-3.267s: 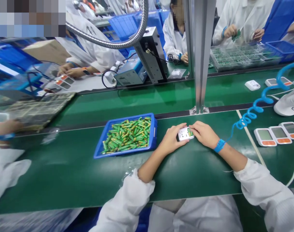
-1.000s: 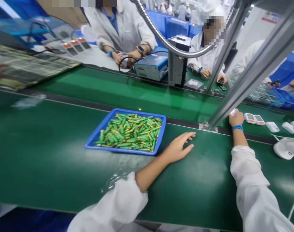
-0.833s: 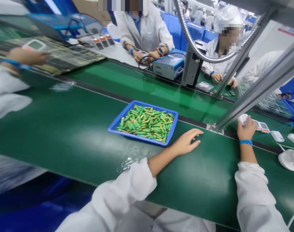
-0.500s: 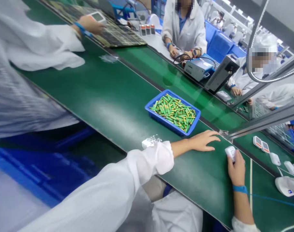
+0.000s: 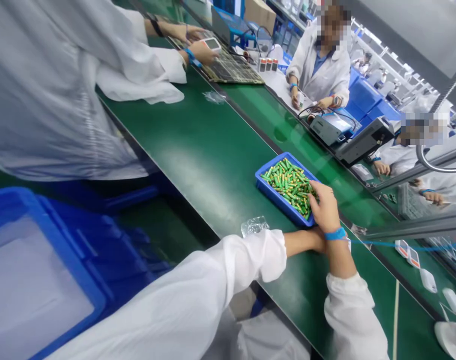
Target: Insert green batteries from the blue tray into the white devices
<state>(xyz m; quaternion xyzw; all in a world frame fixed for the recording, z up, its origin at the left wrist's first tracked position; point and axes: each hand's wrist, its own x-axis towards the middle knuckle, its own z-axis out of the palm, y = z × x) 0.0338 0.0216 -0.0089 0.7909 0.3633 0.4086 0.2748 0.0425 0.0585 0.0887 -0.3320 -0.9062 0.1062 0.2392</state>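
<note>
A blue tray (image 5: 267, 186) full of green batteries (image 5: 288, 184) stands on the green belt (image 5: 212, 150). My right hand (image 5: 324, 206), with a blue wrist strap (image 5: 335, 233), reaches over the tray's near corner. Its fingers curl down into the pile, and the fingertips are hidden among the batteries. My left hand (image 5: 313, 240) lies on the belt just behind my right wrist, which crosses over it and hides its fingers. A sliver of something white shows right of that wrist.
A co-worker in a white coat (image 5: 62, 85) stands close on the left by a blue bin (image 5: 43, 250). A crumpled plastic bag (image 5: 255, 226) lies at the belt's near edge. White devices (image 5: 408, 252) lie at right, past a metal rail (image 5: 419, 229). More people and grey machines (image 5: 331, 127) line the far side.
My right hand left the spot at the right and crossed over my left wrist into the battery tray. The view swung left, so the tray now lies to the right of the middle.
</note>
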